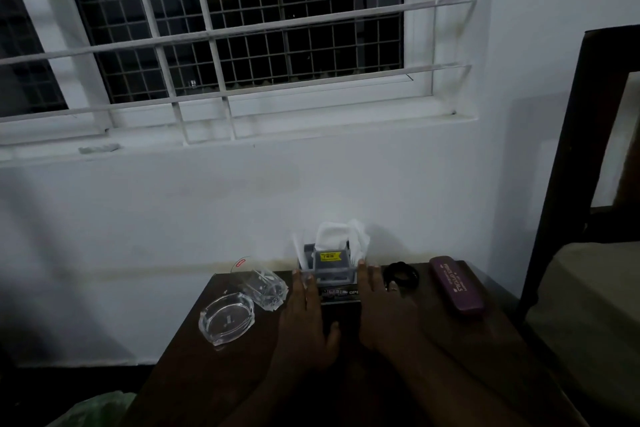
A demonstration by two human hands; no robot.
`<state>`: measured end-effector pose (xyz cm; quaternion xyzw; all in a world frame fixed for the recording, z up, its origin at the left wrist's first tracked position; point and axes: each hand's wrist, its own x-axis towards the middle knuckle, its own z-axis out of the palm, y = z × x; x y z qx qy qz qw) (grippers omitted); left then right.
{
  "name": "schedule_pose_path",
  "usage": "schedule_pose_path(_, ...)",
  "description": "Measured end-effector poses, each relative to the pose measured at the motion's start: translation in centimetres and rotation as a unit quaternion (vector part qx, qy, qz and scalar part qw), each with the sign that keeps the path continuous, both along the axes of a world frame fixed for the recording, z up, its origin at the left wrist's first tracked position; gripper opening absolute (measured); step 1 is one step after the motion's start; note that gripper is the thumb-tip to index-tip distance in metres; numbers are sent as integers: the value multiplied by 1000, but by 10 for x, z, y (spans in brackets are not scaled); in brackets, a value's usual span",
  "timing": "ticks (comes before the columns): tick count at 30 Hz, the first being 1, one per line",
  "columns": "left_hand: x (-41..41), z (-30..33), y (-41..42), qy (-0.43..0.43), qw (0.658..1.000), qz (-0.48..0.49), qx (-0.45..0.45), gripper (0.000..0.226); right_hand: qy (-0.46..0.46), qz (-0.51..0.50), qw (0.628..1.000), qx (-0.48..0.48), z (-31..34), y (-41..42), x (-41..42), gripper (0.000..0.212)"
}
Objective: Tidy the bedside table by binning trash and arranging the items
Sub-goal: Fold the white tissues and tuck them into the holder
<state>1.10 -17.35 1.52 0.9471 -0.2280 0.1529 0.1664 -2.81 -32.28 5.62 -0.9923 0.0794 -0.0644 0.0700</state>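
Your left hand [304, 317] and right hand [384, 308] lay flat, fingers straight, flanking dark box [341, 302] mid-counter [450, 340], gripping nothing. Tissue holder [329, 262] stood just beyond. Glass ashtray [225, 318] left; purple case [456, 287] right.

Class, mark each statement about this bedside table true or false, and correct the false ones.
1. Both hands, left and right, flank the tissue box. True.
2. The ashtray lies right of the box. False: it lies left of it.
3. The purple case sits at the table's right side. True.
4. The glass stands upright. False: it lies tipped over.
5. The black band lies on the ashtray. False: it lies between box and case.
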Motion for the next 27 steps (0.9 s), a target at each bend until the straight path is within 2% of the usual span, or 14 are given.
schedule_pose_path(6, 17, 0, -7, -6, 999, -17, -45, 87, 0, -7, 1000, 29, -5, -1, 21, 93)
schedule_pose_path(13, 33, -3, -6, 3, 1000, 14, 19, 91, 10, -24, 999, 46, -9, -1, 32, 99)
schedule_pose_path(17, 26, 3, 18, -22, 999, 34, 23, 88, -42, -48, 998, 8, -5, 5, 31, 95)
schedule_pose_path(19, 22, 9, 40, -56, 996, 73, -22, 84, -82, -43, 996, 4, 1, 8, 32, 89)
schedule_pose_path(22, 16, 18, 82, -83, 975, 173, -108, 90, -151, -13, 988, 15, 9, 16, 29, 76)
schedule_pose_path(25, 14, 17, 117, -29, 948, 237, -208, 116, -190, 21, 981, 33, 16, 23, 24, 69)
schedule_pose_path(27, 8, 12, 133, 25, 930, 265, -254, 137, -212, 57, 972, 84, 17, 33, 20, 59)
